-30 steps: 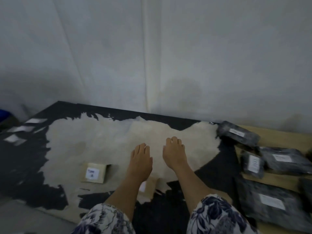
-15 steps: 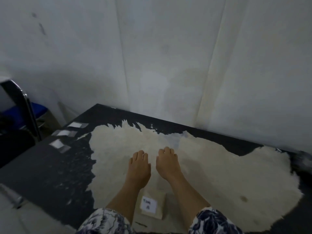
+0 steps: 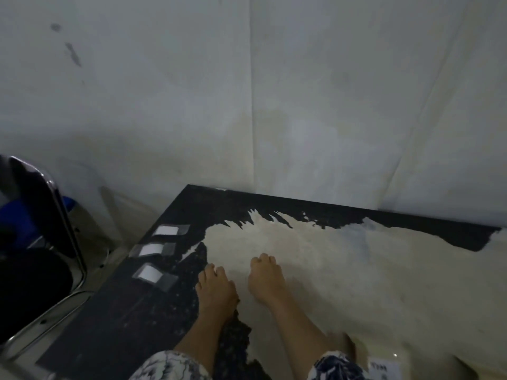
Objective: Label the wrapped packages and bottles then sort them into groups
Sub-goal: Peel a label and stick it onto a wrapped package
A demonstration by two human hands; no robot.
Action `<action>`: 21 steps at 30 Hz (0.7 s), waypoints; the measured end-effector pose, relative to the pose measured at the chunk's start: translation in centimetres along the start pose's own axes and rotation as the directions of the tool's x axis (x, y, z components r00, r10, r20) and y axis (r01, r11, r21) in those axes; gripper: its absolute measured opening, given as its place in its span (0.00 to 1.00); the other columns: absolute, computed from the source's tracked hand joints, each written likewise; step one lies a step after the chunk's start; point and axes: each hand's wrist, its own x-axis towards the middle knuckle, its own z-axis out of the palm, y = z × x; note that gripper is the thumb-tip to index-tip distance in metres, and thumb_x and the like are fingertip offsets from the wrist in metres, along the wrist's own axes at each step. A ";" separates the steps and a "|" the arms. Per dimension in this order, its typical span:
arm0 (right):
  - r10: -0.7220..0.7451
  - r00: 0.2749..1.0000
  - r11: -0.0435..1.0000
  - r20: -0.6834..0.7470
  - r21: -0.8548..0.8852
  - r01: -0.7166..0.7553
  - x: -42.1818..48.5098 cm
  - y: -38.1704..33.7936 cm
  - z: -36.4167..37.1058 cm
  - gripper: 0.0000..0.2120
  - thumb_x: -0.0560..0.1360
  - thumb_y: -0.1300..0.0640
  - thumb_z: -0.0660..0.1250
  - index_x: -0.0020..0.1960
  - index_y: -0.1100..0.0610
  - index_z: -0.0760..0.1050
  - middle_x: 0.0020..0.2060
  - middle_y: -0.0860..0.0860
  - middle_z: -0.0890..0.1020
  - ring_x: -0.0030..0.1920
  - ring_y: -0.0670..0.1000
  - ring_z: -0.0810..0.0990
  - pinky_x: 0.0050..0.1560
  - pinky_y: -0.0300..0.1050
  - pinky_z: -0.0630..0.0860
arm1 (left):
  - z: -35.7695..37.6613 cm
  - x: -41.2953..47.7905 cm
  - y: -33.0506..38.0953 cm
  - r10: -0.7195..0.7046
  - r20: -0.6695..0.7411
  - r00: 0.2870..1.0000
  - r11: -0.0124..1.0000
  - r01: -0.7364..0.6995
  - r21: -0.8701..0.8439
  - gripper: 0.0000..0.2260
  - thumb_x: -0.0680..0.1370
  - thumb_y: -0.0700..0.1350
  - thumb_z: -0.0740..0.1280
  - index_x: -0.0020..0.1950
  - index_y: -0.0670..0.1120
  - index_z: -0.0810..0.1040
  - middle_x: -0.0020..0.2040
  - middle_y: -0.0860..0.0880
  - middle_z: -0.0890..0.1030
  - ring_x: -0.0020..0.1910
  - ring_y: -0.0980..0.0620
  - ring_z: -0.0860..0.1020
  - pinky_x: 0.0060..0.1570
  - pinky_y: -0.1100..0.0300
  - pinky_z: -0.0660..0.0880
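Note:
My left hand [image 3: 215, 289] and my right hand [image 3: 267, 281] rest palm down, side by side, on the worn black table [image 3: 131, 319], and neither holds anything. Three white labels on tape strips lie in a row near the table's left edge: the far one [image 3: 167, 230], the middle one [image 3: 151, 249] and the near one [image 3: 150, 274], just left of my left hand. A tan wrapped package [image 3: 384, 367] with a white label shows at the bottom edge, right of my right forearm and partly cut off. No bottles are in view.
A metal-framed chair [image 3: 57, 215] with a dark seat stands close to the table's left side. A white wall [image 3: 301, 105] runs right behind the table. The tabletop's middle is a pale patch [image 3: 356, 270] where the black coat has peeled.
The view has swung left: the black wrapped packages on the right have left the picture, and the chair and labels came in. Both hands stay flat on the table.

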 end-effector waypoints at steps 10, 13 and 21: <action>0.013 0.999 0.999 0.042 0.037 -0.014 2.6 -7.2 4.2 0.12 0.78 0.62 0.56 0.59 0.62 0.70 0.60 0.58 0.71 0.60 0.56 0.68 0.59 0.47 0.69 | -2.8 4.5 -6.5 -0.737 0.257 0.625 0.224 0.585 -0.779 0.16 0.76 0.47 0.65 0.65 0.51 0.72 0.72 0.42 0.55 0.65 0.39 0.60 0.68 0.46 0.57; 0.020 0.999 0.999 0.038 0.042 -0.021 3.4 -8.4 4.9 0.13 0.78 0.62 0.56 0.60 0.62 0.70 0.61 0.58 0.71 0.61 0.56 0.68 0.60 0.47 0.69 | -2.5 6.0 -9.0 -0.690 0.346 0.636 0.075 0.538 -0.840 0.11 0.74 0.48 0.64 0.55 0.55 0.75 0.69 0.44 0.64 0.60 0.41 0.67 0.64 0.46 0.64; 0.043 0.999 0.997 0.030 0.066 -0.045 4.8 -9.8 6.5 0.13 0.78 0.62 0.57 0.61 0.61 0.70 0.61 0.57 0.71 0.61 0.54 0.69 0.60 0.45 0.69 | -2.0 6.8 -10.2 -0.777 0.372 0.508 -0.026 0.564 -0.825 0.17 0.74 0.42 0.60 0.60 0.37 0.75 0.65 0.39 0.71 0.59 0.37 0.69 0.62 0.46 0.65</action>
